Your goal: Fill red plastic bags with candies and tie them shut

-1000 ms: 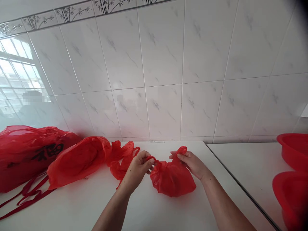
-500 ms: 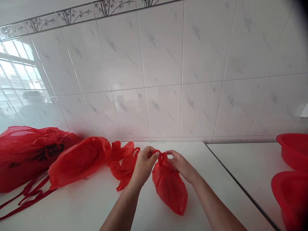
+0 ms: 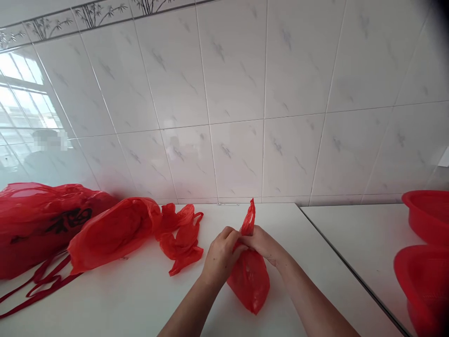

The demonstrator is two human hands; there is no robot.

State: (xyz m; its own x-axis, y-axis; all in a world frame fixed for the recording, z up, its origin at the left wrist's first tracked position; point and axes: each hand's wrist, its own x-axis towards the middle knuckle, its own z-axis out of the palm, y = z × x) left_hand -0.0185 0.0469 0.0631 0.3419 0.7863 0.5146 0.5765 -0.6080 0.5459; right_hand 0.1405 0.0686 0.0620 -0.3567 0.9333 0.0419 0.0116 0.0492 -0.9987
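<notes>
A red plastic bag (image 3: 249,283), bulging at its lower part, rests on the white surface in front of me. My left hand (image 3: 224,252) is closed around its gathered neck from the left. From the right, my right hand (image 3: 257,243) grips the same neck, its thumb reaching across toward the left hand. The twisted top of the bag sticks up above both hands. What lies inside the bag is hidden, and the fingers behind the neck are out of sight.
Crumpled red plastic bags (image 3: 180,238) lie to the left, beside a fuller red bag (image 3: 114,236) and a large red bag with black lettering (image 3: 52,220). Two red baskets (image 3: 416,262) stand at the right edge, past a dark seam (image 3: 347,260). A tiled wall (image 3: 238,93) rises behind.
Both hands have come together and closed round the bag's neck, where before they pinched its handle loops apart. The bag's top now points upward.
</notes>
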